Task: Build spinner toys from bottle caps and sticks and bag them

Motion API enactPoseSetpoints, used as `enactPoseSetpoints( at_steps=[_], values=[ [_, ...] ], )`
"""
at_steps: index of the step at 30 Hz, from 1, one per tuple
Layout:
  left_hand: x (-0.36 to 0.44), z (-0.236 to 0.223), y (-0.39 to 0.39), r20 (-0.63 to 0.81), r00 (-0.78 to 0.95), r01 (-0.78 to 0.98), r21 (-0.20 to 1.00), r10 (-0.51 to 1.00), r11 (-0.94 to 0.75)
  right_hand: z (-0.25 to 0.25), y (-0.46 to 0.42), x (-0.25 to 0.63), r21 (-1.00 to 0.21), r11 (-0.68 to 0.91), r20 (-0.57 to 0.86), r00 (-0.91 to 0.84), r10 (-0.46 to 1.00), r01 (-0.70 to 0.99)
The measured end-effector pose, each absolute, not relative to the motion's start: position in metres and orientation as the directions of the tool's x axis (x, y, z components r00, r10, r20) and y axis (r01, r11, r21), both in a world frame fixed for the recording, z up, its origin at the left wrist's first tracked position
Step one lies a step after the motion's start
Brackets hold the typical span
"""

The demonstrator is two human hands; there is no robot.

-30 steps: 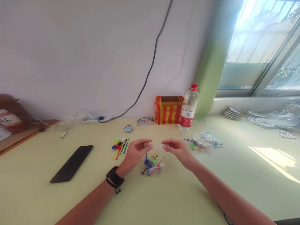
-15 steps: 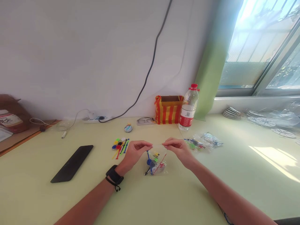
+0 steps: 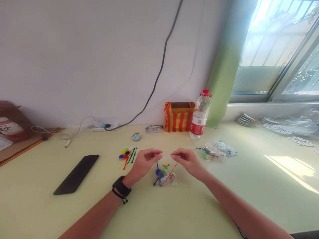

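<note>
In front of me a small clear plastic bag (image 3: 171,182) stands or lies on the table. Inside are colourful plastic pieces: a blue round part (image 3: 158,172), a red stick (image 3: 172,175), a black arrow-tipped piece and yellow and green bits. My left hand (image 3: 146,162) pinches thumb and forefinger together at the bag's upper left. Opposite it, my right hand (image 3: 186,161) makes a similar pinch at the upper right. The bag's thin top edge is hard to see between the fingertips. Left of my left hand lies a group of loose coloured discs and sticks (image 3: 128,156).
Several filled clear bags (image 3: 216,151) lie to the right. A black phone-like slab (image 3: 76,174) rests at left. Along the wall are a small round tin (image 3: 136,136), glasses (image 3: 155,128), a striped box (image 3: 178,118) and a bottle (image 3: 199,116). Patterned discs (image 3: 276,127) sit far right.
My right fingertips have shifted very slightly left and down. The bag's top edge, seen as a line between the hands before, is now hardly visible. The bag stays in place.
</note>
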State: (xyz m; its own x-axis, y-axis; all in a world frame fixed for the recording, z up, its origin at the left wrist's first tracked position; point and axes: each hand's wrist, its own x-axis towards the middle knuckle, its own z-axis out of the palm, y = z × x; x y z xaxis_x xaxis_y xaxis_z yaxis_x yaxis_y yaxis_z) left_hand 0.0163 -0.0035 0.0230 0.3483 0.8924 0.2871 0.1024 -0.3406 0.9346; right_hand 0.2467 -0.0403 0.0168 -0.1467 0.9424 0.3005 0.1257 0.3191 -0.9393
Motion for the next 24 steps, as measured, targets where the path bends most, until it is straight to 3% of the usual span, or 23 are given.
enactPoseSetpoints(
  at_steps=[5,18,24],
  values=[
    [0.0174,0.0225,-0.0038,0.265,0.411,0.12,0.933,0.872,-0.34,0.0166,-0.0393,0.2482,-0.91,0.382,0.361,-0.144,0.922,0.162],
    [0.0151,0.0275,-0.0028,0.229,0.378,0.14,0.944,0.897,-0.3,0.0199,-0.041,0.2489,-0.973,0.23,0.219,-0.227,0.949,0.021],
    [0.0154,0.031,-0.0074,0.192,0.403,0.113,0.96,0.895,-0.256,0.0166,-0.0389,0.2486,-0.958,0.281,0.27,-0.162,0.949,0.049]
  ],
)
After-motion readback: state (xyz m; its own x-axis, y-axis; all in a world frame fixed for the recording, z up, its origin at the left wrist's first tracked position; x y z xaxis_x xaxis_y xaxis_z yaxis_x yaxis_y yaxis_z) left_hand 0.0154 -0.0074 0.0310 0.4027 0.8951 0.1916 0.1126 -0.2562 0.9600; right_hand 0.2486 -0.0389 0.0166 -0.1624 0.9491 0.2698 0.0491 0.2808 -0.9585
